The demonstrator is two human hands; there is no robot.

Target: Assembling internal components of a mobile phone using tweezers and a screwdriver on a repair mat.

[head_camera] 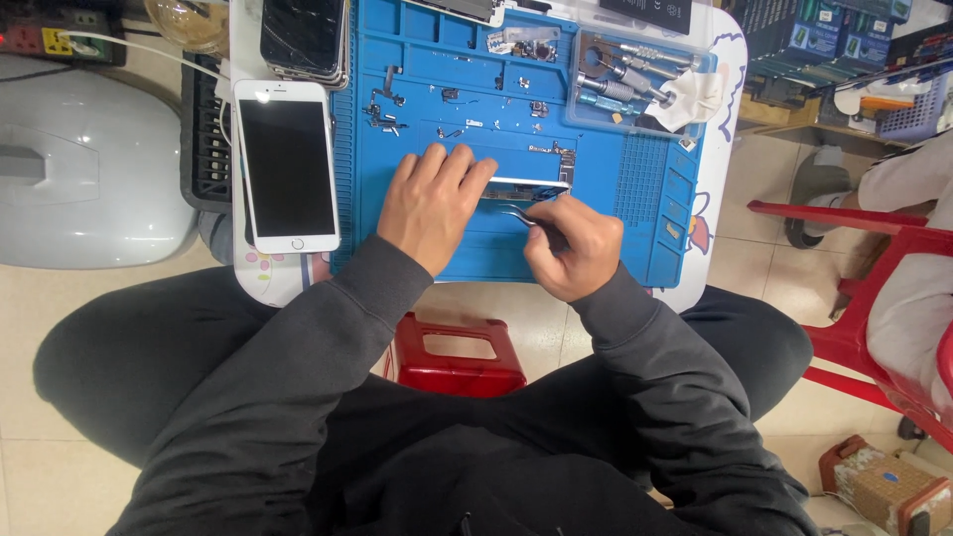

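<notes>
We see the left hand [432,203] pressed flat over an opened phone [526,187], a thin silvery frame lying mid-way on the blue mat [596,238]. The right hand [571,248] is closed around tweezers [521,215], tips at the phone's edge. A white phone [287,164] lies left; dark green boxes [794,35] stand top right.

Two hands at work: left hand [429,203], right hand [569,248]. One pr tweezers [526,216], in the right. One opened phone body [526,186] under the fingers. One white phone [288,166], face up, whole. One stack of dark screens [305,40], approx several, exact no. unclear. One blue mat [606,189]. One clear tool tray [635,84]. One red stool [459,355]; one red chair [854,288].
</notes>
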